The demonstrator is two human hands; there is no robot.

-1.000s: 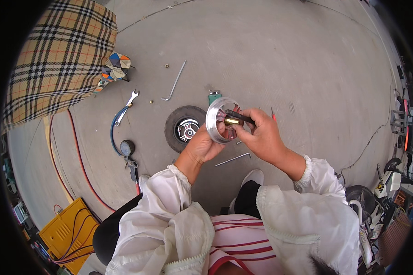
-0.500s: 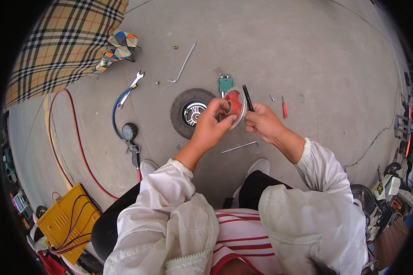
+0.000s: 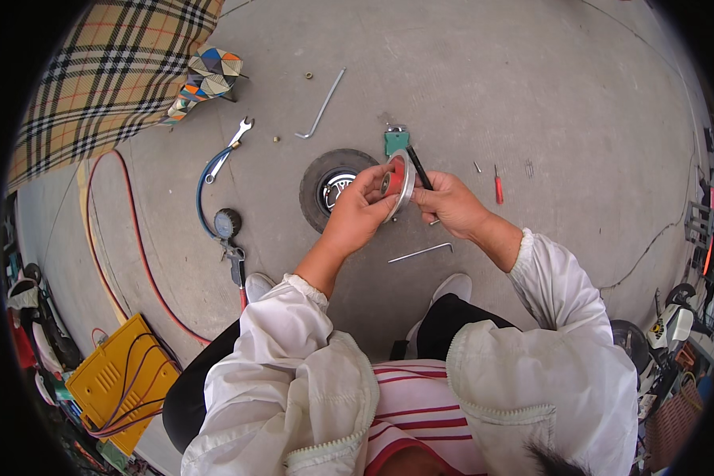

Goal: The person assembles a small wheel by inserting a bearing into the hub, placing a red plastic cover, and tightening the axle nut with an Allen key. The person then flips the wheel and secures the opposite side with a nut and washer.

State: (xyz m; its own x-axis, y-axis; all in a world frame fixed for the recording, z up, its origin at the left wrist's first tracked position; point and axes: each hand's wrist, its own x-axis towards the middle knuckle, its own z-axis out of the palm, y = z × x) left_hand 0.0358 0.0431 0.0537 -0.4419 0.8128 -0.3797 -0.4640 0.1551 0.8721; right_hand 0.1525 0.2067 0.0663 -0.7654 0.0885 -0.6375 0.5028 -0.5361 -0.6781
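Observation:
My left hand (image 3: 355, 208) is closed on a red round part with a silver metal rim (image 3: 407, 187), held on edge above the floor. The fingers wrap over its red hub side. My right hand (image 3: 457, 208) pinches a slim black rod-like tool (image 3: 419, 167), which slants up beside the rim; a short metal end shows below the fingers. The right fingertips are close against the disc, and I cannot tell whether they grip it too. Below my left hand lies a small black-tyred wheel (image 3: 312, 198) with a silver spoked rim, partly covered by the hand.
Around lie a green-handled tool (image 3: 397, 143), two hex keys (image 3: 323, 103) (image 3: 420, 253), a red screwdriver (image 3: 499, 190), a wrench (image 3: 228, 151) and an air gauge (image 3: 228, 224) with a hose. A yellow panel (image 3: 123, 385) stands lower left; a checked cloth (image 3: 119, 71) hangs upper left.
The disc has turned more edge-on, its rim now facing me. The black tool leans further to the left at its top. The whole view has shifted slightly.

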